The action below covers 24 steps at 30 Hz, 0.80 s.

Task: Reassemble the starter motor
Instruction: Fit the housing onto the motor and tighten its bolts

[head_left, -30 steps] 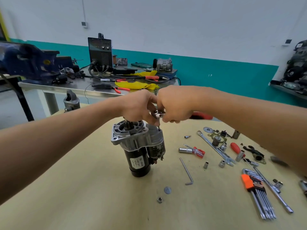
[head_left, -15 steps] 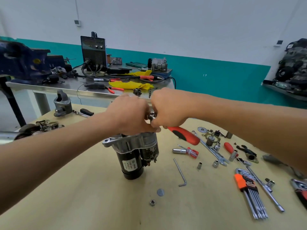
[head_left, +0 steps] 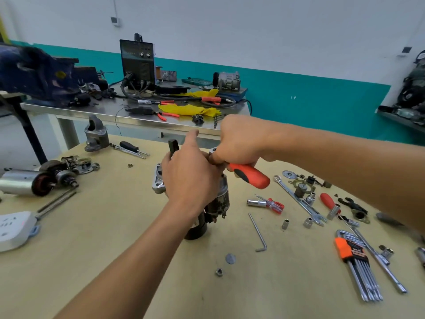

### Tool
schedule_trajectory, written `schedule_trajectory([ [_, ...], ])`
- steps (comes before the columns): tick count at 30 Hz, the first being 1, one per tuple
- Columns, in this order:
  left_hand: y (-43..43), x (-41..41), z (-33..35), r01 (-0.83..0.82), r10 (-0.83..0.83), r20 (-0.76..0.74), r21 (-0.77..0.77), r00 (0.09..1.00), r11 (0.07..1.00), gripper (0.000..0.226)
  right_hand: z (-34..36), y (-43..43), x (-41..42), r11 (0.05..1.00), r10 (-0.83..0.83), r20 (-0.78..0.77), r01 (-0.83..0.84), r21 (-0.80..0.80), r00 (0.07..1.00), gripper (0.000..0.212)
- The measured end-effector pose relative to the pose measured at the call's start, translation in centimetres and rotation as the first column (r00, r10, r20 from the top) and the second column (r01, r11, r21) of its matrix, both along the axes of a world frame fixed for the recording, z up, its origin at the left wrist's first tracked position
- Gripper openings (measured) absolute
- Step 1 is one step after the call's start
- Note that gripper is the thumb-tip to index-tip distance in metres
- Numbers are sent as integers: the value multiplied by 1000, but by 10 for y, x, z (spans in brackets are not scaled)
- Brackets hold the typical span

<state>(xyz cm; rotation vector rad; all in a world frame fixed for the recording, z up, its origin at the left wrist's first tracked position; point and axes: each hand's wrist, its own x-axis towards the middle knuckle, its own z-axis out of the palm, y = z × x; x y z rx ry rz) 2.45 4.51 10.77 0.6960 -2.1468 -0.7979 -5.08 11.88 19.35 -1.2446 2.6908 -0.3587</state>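
Note:
The starter motor [head_left: 218,201] stands upright on the tan table, silver flange on top and black body below. My left hand [head_left: 190,173] lies over its top and hides most of the flange, with the fingers wrapped on the housing. My right hand [head_left: 239,143] grips a ratchet wrench with a red and black handle [head_left: 249,175]. The wrench's silver head [head_left: 213,151] sits at the motor's top, right beside my left fingers. What the head is seated on is hidden by the hands.
A hex key [head_left: 258,232], a washer [head_left: 230,258] and a nut [head_left: 219,271] lie in front of the motor. Wrenches, sockets, screwdrivers and a hex key set [head_left: 354,263] spread to the right. An armature [head_left: 34,183] and a nose housing [head_left: 95,137] lie left. A steel bench [head_left: 138,116] stands behind.
The view has tipped down and shifted, showing more of the table's left side. Both hands stay together at the motor's top. The red wrench handle now shows fully below my right hand.

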Motion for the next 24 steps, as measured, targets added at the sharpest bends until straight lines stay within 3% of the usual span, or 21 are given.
schedule_trajectory([
  [4, -8, -2, 5, 117, -121, 38, 93, 992, 989, 92, 14, 7, -8, 980, 125, 43, -130, 148, 991, 23],
  [7, -11, 0, 4, 173, -177, 24, 116, 984, 978, 93, 22, 11, -14, 904, 326, -152, -261, 338, 933, 15],
  [8, -13, 1, 4, 200, -204, 15, 135, 979, 970, 93, 23, 12, -15, 884, 376, -195, -288, 368, 906, 21],
  [13, -25, 11, 4, 387, -397, -2, 230, 918, 893, 99, 18, 9, -17, 842, 509, -242, -418, 341, 826, 28],
  [19, -36, 14, 4, 515, -528, 25, 187, 849, 836, 93, 21, 2, -17, 830, 458, -79, -394, 396, 885, 18],
  [24, -41, 13, -4, 485, -488, -12, 149, 873, 862, 52, 25, 3, -20, 915, 265, 12, -255, 312, 964, 28],
])
